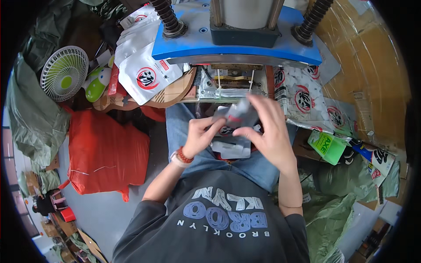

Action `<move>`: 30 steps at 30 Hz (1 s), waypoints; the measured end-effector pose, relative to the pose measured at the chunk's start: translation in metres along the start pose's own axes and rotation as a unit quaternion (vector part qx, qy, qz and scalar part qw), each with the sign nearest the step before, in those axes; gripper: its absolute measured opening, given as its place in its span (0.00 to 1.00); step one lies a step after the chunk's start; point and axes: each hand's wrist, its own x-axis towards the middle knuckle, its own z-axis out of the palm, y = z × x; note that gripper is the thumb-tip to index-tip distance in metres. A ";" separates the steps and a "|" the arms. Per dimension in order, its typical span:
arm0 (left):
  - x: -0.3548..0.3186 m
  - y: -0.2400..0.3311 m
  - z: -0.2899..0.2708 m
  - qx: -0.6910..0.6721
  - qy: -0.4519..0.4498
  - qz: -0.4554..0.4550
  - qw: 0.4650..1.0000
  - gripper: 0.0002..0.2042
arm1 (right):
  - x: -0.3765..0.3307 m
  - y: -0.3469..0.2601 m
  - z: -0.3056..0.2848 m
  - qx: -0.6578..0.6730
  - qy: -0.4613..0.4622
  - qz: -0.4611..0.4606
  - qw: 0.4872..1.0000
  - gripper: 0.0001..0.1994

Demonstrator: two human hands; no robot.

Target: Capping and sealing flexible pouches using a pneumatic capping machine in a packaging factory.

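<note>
White flat plastic pouches with a round red-and-black emblem [147, 72] lay stacked left of the blue metal press [237, 44]; more of the same pouches [302, 98] lay right of it, and a bright green packet [326, 147] sat further right, lower down. A red plastic sack [105, 149] stood at the person's left, a small white-and-green fan [64, 73] above it. Over the lap, both hands held one grey-white pouch with a red patch [239, 115]: left hand [199, 136] pinched its lower left edge, right hand [267, 131] closed over its right side. Several similar pouches [230, 149] apparently rested on the jeans below; detail there was blurred.
</note>
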 end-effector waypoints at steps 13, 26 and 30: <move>0.057 0.012 0.006 -0.320 0.099 -0.228 0.914 0.13 | 0.011 0.131 -0.011 -0.276 -0.041 0.199 0.940 0.21; -0.002 -0.064 -0.094 0.469 0.118 0.082 0.872 0.27 | -0.016 0.066 -0.028 0.093 0.259 0.143 0.951 0.15; -0.006 -0.016 -0.085 0.269 0.195 0.039 0.942 0.21 | -0.014 -0.001 -0.038 0.041 0.181 -0.026 0.982 0.17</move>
